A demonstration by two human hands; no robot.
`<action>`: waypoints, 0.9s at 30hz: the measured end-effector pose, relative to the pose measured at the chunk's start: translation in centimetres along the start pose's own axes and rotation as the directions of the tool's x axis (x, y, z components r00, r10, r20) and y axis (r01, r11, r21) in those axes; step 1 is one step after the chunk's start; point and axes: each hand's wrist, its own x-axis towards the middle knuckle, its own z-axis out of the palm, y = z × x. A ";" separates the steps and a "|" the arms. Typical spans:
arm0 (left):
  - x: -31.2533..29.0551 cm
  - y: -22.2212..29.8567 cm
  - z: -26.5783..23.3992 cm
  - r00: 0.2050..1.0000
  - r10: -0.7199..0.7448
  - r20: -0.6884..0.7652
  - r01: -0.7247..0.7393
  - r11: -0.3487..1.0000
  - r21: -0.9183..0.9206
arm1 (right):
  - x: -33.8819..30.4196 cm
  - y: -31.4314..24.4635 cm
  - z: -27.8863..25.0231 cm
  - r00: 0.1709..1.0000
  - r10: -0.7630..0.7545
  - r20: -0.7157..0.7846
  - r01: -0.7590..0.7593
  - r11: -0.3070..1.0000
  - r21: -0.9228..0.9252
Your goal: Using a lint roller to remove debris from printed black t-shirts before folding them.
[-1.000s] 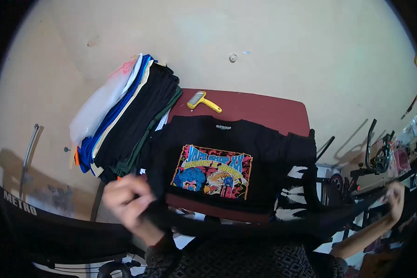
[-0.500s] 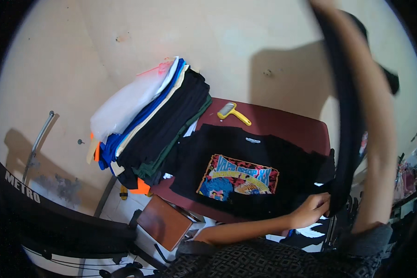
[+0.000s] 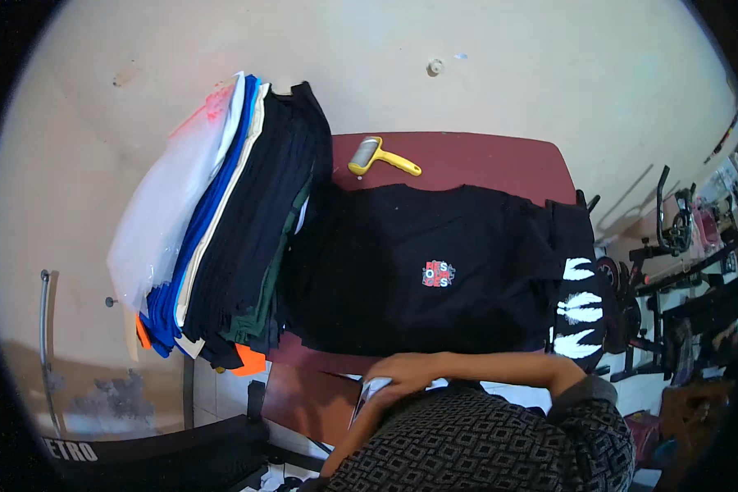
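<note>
A black T-shirt with a small red and white chest print lies flat on the dark red table. My right hand is low in front of the table's near edge, its fingers bent down. Close by it, my left hand is partly covered by the right one. Between the two hands a thin pale grey-white thing shows, and its kind cannot be made out. Both hands are off the shirt's printed area.
A tall stack of folded clothes, topped by a clear plastic bag, leans at the left. A yellow-handled lint roller lies at the back of the table. More black cloth with white prints hangs at the right edge.
My raised arm has come down and both hands now meet low at the near edge. The large colourful print is no longer seen; a black shirt with a small print lies there.
</note>
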 end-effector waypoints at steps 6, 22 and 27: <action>-3.5 15.1 2.0 0.366 -0.134 -0.921 0.573 0.812 0.110 | -15.9 -1.3 -1.9 0.507 0.849 -0.148 -0.603 0.472 0.644; -5.6 18.6 -4.2 -0.023 0.506 -0.862 0.307 0.824 0.476 | -12.7 0.7 5.3 -0.083 0.867 -0.492 0.130 0.499 0.857; -6.9 19.2 -5.1 0.001 0.649 -0.761 0.201 0.745 0.636 | -13.4 0.3 4.8 0.117 0.860 -0.496 -0.160 0.510 0.845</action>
